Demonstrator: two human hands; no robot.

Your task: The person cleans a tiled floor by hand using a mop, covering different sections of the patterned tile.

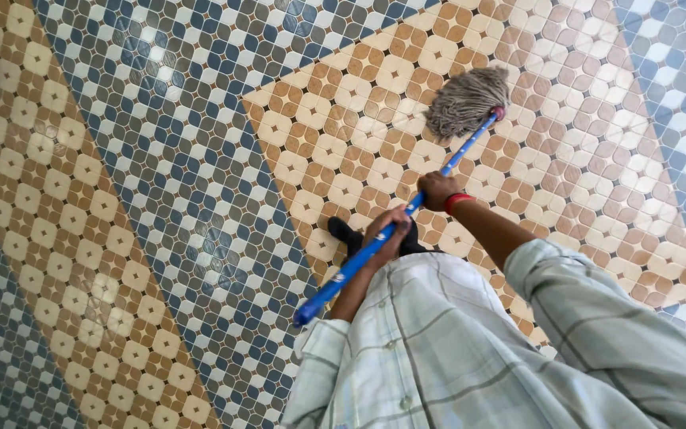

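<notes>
Both hands, left hand (pixel 387 230) and right hand (pixel 437 189), grip a blue mop handle (pixel 375 248); its grey mop head (pixel 464 101) rests on the patterned tile floor (pixel 160 199).

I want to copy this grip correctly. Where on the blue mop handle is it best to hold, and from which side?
Hold the straight blue mop handle at two spaced places, from above: right hand nearer the mop head, left hand nearer the free end. The shaft is slanted.

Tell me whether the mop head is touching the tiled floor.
Touching: the head view shows the mop head with its strands splayed flat on the tiled floor.
</notes>
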